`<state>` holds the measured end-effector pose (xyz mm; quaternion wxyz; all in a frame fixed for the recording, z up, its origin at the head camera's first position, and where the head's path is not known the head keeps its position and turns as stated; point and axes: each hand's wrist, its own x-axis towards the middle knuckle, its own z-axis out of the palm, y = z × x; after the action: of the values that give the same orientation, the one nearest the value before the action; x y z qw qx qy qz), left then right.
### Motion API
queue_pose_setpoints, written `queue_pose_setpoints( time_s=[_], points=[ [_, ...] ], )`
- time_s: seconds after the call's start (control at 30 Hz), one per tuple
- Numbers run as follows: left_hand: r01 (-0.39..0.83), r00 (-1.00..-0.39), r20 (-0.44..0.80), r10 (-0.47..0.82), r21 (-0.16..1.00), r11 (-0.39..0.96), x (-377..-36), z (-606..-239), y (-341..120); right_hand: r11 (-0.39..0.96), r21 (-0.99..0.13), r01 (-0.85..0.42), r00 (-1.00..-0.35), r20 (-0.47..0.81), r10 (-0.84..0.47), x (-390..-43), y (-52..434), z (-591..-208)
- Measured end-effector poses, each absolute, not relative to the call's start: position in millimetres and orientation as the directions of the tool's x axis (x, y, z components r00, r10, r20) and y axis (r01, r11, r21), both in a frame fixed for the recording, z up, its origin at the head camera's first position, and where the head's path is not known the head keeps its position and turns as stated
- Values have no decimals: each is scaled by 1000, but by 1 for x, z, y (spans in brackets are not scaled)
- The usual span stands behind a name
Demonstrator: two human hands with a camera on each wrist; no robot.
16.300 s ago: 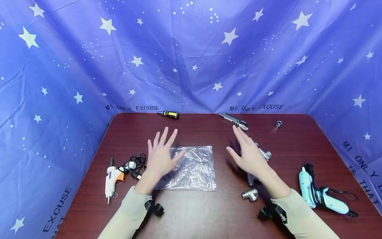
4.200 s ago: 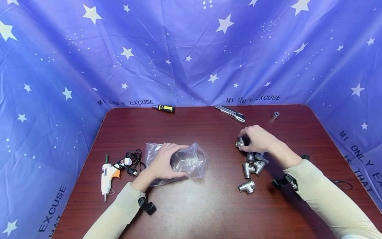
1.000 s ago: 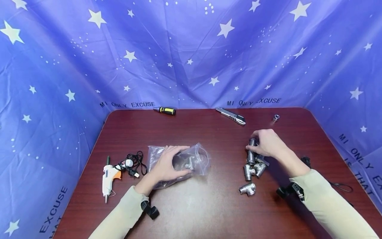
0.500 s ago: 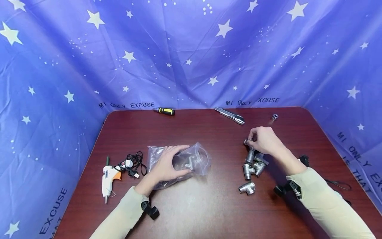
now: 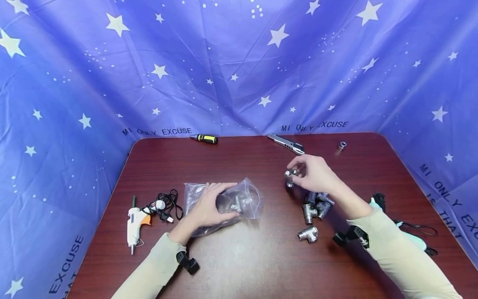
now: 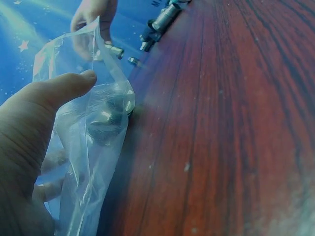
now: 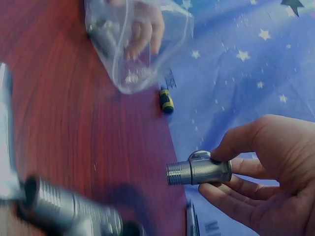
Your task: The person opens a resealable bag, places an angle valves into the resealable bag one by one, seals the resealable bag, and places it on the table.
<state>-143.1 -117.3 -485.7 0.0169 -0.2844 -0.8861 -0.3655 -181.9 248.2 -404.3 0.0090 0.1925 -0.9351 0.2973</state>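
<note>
fitting (image 5: 291, 176) sits in the right hand (image 5: 313, 174), lifted off the table (image 5: 261, 257) between the bag (image 5: 244, 199) and the pile (image 5: 315, 205) of other fittings. the wrist view shows it as a short silver piece with a threaded end (image 7: 197, 172), pinched between thumb and curled fingers (image 7: 231, 196). just under the right forearm lies the pile, and one loose tee (image 5: 308, 234) rests apart, nearer the front edge. behind the hand, near the far edge, lie a knife (image 5: 285, 143), a small socket (image 5: 341, 145) and a screwdriver (image 5: 203, 138). a pale blue tool (image 5: 405, 232) with its cord is half hidden by the right sleeve.

the left hand (image 5: 209, 205) grips the clear bag, thumb on top and fingers curled under its mouth, which it holds open toward the right; one metal part (image 6: 110, 118) already lies inside. a glue gun (image 5: 135, 220) and tangled cord (image 5: 166, 205) lie just left of that hand.

bare wood runs between bag and fitting, with nothing lying in it. the front of the table is open too. blue star cloth (image 5: 239, 62) closes in the back and both sides.
</note>
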Motion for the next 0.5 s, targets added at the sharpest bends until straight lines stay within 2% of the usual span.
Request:
queue_pose_setpoints(
  time_s=[0.17,0.3,0.5],
  points=[
    [519,-836,237,495,635,573,-141,-485,-118,657,-637,-403,-899,142,-414,-177,225,-407],
    [528,-831,246,499,632,568,-141,-485,-117,573,-733,-367,-894,107,-435,-175,205,-409],
    [540,-825,264,500,627,561,-142,-486,-116,528,-791,-308,-891,46,-451,-173,181,-415]
  ],
)
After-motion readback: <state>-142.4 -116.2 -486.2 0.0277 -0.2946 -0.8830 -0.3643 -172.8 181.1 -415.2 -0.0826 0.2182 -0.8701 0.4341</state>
